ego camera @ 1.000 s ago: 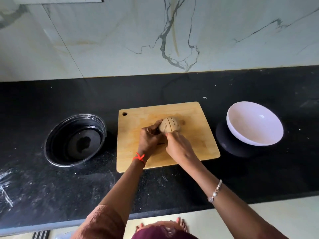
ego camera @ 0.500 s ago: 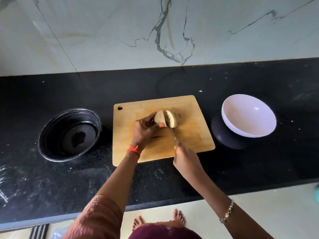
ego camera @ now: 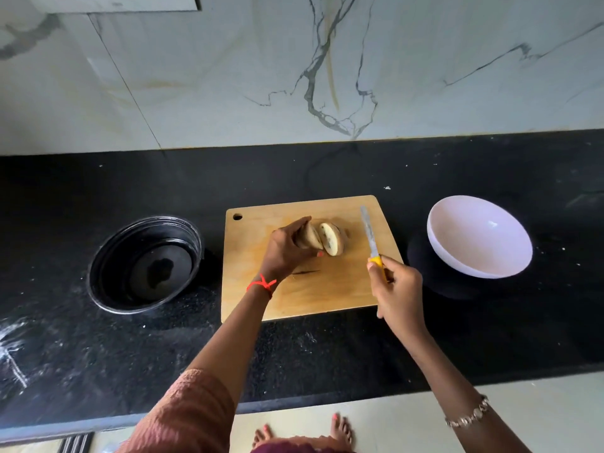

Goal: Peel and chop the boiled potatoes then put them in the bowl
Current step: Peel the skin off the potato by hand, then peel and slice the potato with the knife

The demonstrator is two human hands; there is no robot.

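Tabletop: black speckled stone tabletop (ego camera: 327, 171) running the full width of the view, with scattered pale specks; white smears (ego camera: 13, 351) lie at its near left end.
Wall: pale marble-look wall (ego camera: 228, 76) with dark grey veins, rising straight from the far edge of the tabletop.
Floor: light floor (ego camera: 408, 420) below the near edge, with the person's bare feet (ego camera: 340, 429) on it.
Cutting board: wooden cutting board (ego camera: 310, 295) flat at mid-tabletop, with a hanging hole (ego camera: 237, 217) in its far left corner and a short dark mark (ego camera: 305, 272) near its centre.
Potato: cut in two on the far half of the board. The left half (ego camera: 309, 237) and right half (ego camera: 331, 238) stand side by side and lean apart. Their outsides are brown, and the right half's pale cut face shows.
Left hand: the left hand (ego camera: 284, 250) grips the left half, fingers curled over it; a red thread (ego camera: 263, 284) circles the wrist.
Right hand: the right hand (ego camera: 398, 289) is closed round the yellow handle of a knife (ego camera: 367, 230). The blade points toward the wall over the board's right side, apart from the potato. A bracelet (ego camera: 467, 416) sits on the forearm.
White bowl: white bowl (ego camera: 477, 237), tilted, on the tabletop just right of the board, holding nothing visible.
Black bowl: black bowl (ego camera: 143, 263) on the tabletop left of the board.
Sleeve: a rust-brown sleeve (ego camera: 186, 416) covers the left upper arm.
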